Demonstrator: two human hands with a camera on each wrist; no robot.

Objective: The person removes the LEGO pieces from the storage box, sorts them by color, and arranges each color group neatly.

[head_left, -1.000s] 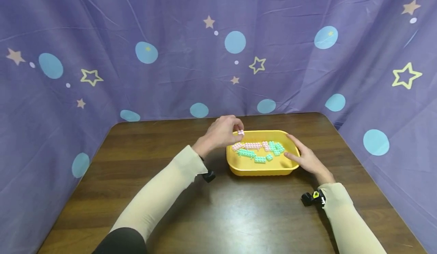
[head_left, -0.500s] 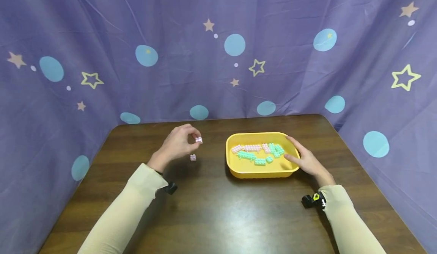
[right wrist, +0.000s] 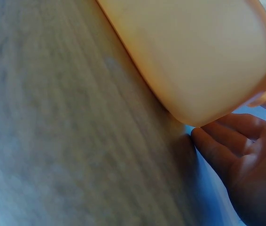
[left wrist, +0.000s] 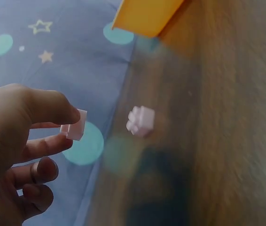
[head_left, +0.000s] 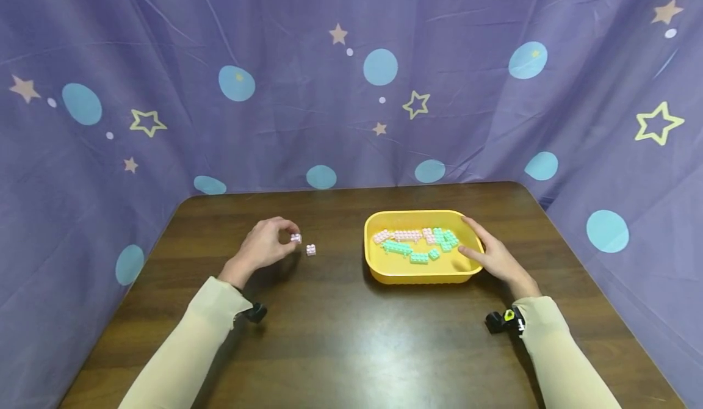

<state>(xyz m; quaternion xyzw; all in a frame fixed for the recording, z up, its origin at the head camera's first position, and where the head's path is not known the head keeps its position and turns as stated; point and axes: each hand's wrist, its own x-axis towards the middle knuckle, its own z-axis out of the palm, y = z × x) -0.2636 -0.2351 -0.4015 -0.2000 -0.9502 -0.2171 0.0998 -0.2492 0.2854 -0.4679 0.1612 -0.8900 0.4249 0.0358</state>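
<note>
My left hand pinches a small pink toy building brick between thumb and fingertips, low over the left side of the table. A second pink brick lies close to its right. The left wrist view shows the held brick at the thumb tip, with the other brick beside it. My right hand grips the right end of a yellow tray, thumb over the rim. In the right wrist view, other fingers lie against the outer wall.
Inside the tray are several green bricks and pink bricks. The brown wooden table ends at a purple curtain behind and at both sides.
My left hand has carried a pink brick out from over the tray, leftward and down beside the brick on the table. The right hand has stayed at the tray.
</note>
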